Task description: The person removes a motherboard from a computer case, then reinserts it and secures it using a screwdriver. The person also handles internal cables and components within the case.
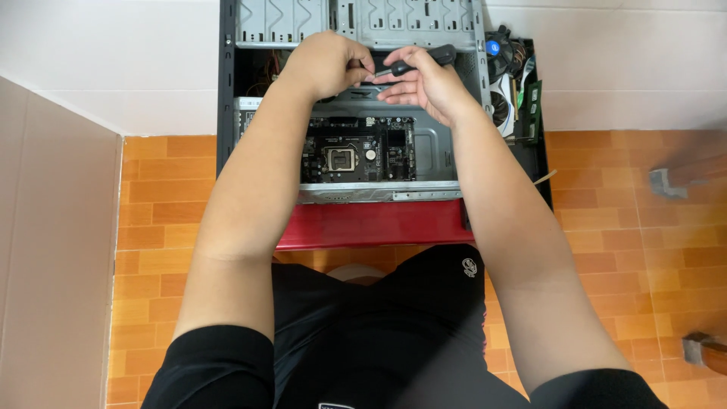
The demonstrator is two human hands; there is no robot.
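An open computer case [227,91] lies on its side on a red stool [371,225]. Inside it sits a black motherboard [356,149] with an empty processor socket. My right hand [424,79] grips a black-handled screwdriver [424,59] over the upper part of the case, its shaft pointing left. My left hand [327,62] is curled next to the screwdriver tip, its fingers closed near the tip; whatever they pinch is hidden. Both hands hover above the metal tray just beyond the motherboard.
Loose computer parts, a cooler fan [501,47] and green memory sticks [533,106], lie to the right of the case. A beige board [53,250] stands at the left. Orange tiled floor [628,227] surrounds the stool; a white wall is behind.
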